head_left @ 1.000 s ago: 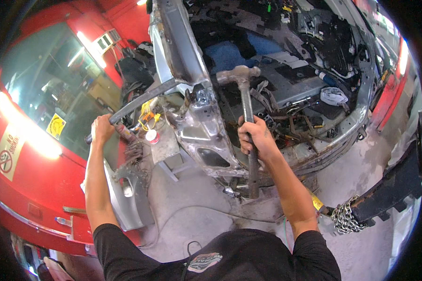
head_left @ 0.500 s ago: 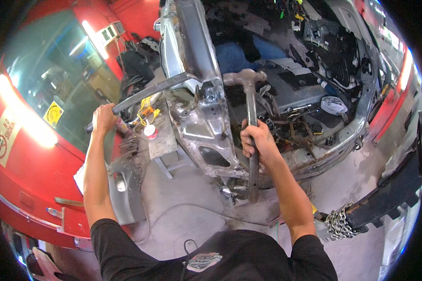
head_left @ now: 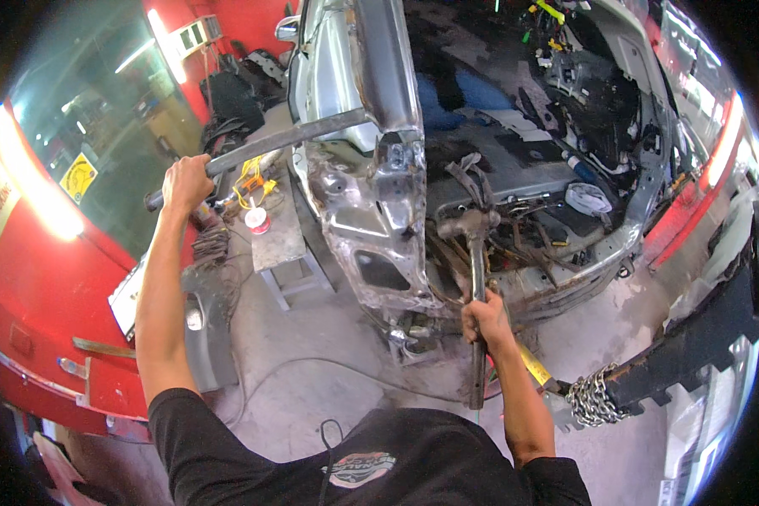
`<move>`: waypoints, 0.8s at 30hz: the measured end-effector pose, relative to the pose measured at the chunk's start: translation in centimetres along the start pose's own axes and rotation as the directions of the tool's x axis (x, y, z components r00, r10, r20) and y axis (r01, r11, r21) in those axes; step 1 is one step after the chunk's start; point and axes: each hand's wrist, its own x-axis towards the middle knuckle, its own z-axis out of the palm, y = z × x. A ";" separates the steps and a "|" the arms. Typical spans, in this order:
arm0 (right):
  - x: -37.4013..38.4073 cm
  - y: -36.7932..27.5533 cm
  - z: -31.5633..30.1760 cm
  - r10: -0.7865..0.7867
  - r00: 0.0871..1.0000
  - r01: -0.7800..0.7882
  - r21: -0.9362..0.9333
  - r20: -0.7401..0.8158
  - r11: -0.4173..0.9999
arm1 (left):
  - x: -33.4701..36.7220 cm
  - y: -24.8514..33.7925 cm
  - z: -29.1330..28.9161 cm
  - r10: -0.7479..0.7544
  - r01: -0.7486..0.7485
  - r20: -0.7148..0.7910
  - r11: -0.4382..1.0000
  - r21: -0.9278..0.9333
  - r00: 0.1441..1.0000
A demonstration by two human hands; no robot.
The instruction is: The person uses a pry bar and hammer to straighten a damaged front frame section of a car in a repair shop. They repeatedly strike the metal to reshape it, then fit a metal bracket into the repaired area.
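My left hand [head_left: 187, 183] is closed around a long dark metal bar [head_left: 287, 139]. The far end of the bar reaches the bare metal pillar [head_left: 385, 76] of a stripped car body. My right hand [head_left: 487, 319] grips a ball-peen hammer [head_left: 477, 266] by the middle of its shaft, with its head up. The hammer head is to the right of the dented, bare sheet-metal corner panel [head_left: 367, 215] of the car and appears apart from it.
A small bench [head_left: 280, 246] holds a red-and-white tub [head_left: 257, 221] and a yellow-and-orange tool [head_left: 257, 181]. Loose tools and cloth lie inside the car. A chain [head_left: 596, 401] wraps a dark beam at right. A hose [head_left: 312, 363] crosses the floor; a red wall stands left.
My right hand has drawn the hammer down toward me and slightly right, away from the pillar. My left hand keeps its hold on the bar, and the view has shifted slightly.
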 end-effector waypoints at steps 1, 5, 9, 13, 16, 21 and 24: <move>-0.6 0.8 -0.3 0.007 1.000 -0.007 -0.024 -0.012 1.000 | -0.1 0.0 -0.2 -0.002 0.002 0.007 1.000 0.004 1.000; -3.4 3.3 -1.8 0.079 0.995 -0.083 -0.075 -0.055 0.994 | 0.0 -0.4 -0.8 0.045 -0.044 0.016 0.998 -0.048 0.999; -6.4 5.5 -2.8 0.060 0.989 -0.078 -0.130 -0.134 0.988 | 0.2 -1.2 -0.7 0.090 -0.087 0.020 0.991 -0.097 0.996; -9.5 8.2 -4.2 0.022 0.980 -0.074 -0.260 -0.198 0.963 | -0.1 -1.5 -0.5 0.096 -0.098 -0.019 0.985 -0.139 0.995; -12.0 10.5 -5.0 0.037 0.961 -0.121 -0.299 -0.273 0.947 | -1.1 -1.2 -0.5 0.098 -0.102 -0.037 0.985 -0.141 0.994; -15.3 14.1 -5.6 0.108 0.927 -0.214 -0.268 -0.360 0.939 | -1.2 -1.3 0.6 0.126 -0.131 -0.049 0.984 -0.121 0.991; -15.3 15.6 -5.2 0.154 0.909 -0.265 -0.252 -0.387 0.931 | -3.1 -1.2 1.8 0.111 -0.125 -0.111 0.983 -0.135 0.988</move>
